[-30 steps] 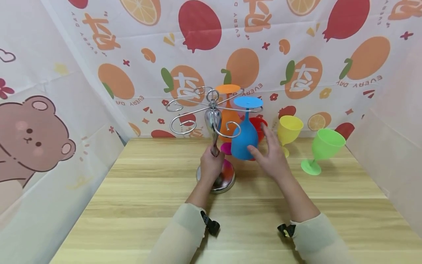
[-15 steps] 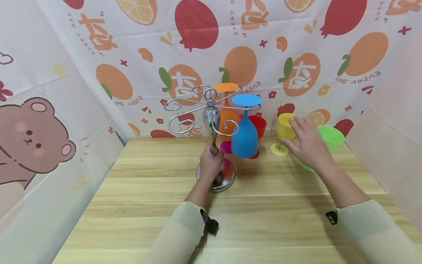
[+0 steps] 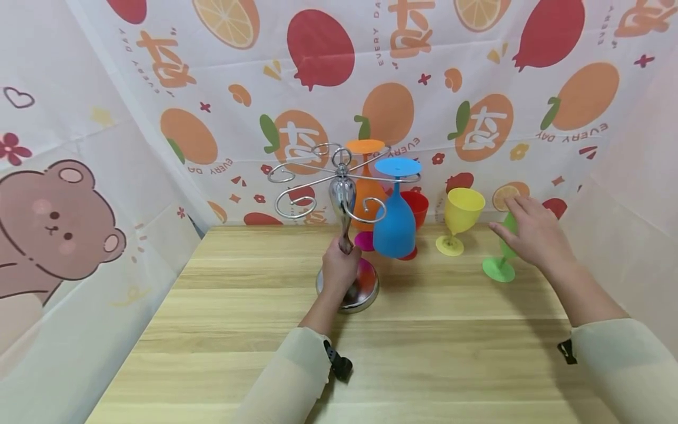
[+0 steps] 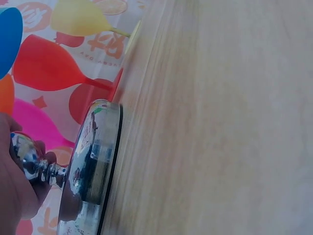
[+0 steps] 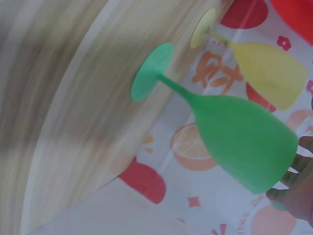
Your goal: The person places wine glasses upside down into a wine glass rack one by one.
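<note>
My left hand (image 3: 339, 268) grips the lower stem of a chrome rack (image 3: 342, 189) with curled wire arms and a round base. A blue goblet (image 3: 394, 229) and an orange goblet (image 3: 366, 187) hang upside down from the rack's right arms. At the right, my right hand (image 3: 537, 232) is at the bowl of an upright green goblet (image 5: 239, 139), partly hiding it in the head view. Its fingers are spread near the rim in the right wrist view; the thumb stands apart from the bowl in the head view.
A yellow goblet (image 3: 462, 213) stands upright left of the green one. Behind the blue goblet are a red goblet (image 3: 418, 206) and a magenta goblet (image 4: 36, 122), both partly hidden. Printed cloth (image 3: 455, 35) hangs behind the wooden table (image 3: 222, 341).
My right hand has left the blue goblet and travelled right, past the yellow goblet, to the green one. The left hand keeps its grip on the rack stem.
</note>
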`<state>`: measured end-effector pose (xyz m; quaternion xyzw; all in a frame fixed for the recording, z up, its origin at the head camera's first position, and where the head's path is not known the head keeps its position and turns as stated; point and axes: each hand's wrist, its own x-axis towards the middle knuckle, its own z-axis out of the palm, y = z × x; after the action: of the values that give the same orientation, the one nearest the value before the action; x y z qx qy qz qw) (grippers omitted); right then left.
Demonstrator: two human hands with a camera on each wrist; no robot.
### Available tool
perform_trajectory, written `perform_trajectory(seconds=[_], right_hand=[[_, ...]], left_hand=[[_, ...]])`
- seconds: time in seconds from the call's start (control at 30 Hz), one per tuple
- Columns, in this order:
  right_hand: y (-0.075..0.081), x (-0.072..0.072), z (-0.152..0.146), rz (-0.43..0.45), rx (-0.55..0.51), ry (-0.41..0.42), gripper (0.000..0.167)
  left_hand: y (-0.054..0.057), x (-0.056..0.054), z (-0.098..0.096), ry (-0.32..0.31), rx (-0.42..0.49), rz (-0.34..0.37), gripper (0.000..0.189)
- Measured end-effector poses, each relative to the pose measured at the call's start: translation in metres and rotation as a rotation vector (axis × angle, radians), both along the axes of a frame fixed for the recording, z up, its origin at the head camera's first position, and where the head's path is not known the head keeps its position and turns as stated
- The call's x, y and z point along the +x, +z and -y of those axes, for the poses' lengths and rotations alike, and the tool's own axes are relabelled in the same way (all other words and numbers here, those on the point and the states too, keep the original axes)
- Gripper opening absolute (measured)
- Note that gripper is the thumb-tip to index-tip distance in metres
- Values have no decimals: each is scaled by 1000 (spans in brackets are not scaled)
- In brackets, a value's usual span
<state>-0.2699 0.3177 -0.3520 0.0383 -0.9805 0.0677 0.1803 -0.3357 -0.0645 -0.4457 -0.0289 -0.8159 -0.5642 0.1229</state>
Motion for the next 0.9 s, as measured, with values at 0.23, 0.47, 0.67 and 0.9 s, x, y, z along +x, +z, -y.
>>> perform_trajectory(seconds=[0.23, 0.47, 0.67, 0.9], right_hand=[[-5, -1, -13, 51, -45, -53, 82], [-13, -8, -16, 114, -55, -106, 85], [-18, -10, -14, 74, -21, -132, 73], [-24, -10, -13, 39, -4, -163, 70]], left_hand=[[-2, 1, -1, 13, -10, -23, 17], [-1, 0, -1, 20, -13, -30, 16], [-1, 1, -1, 32, -9, -35, 16], [-3, 0, -2, 36, -5, -52, 16]])
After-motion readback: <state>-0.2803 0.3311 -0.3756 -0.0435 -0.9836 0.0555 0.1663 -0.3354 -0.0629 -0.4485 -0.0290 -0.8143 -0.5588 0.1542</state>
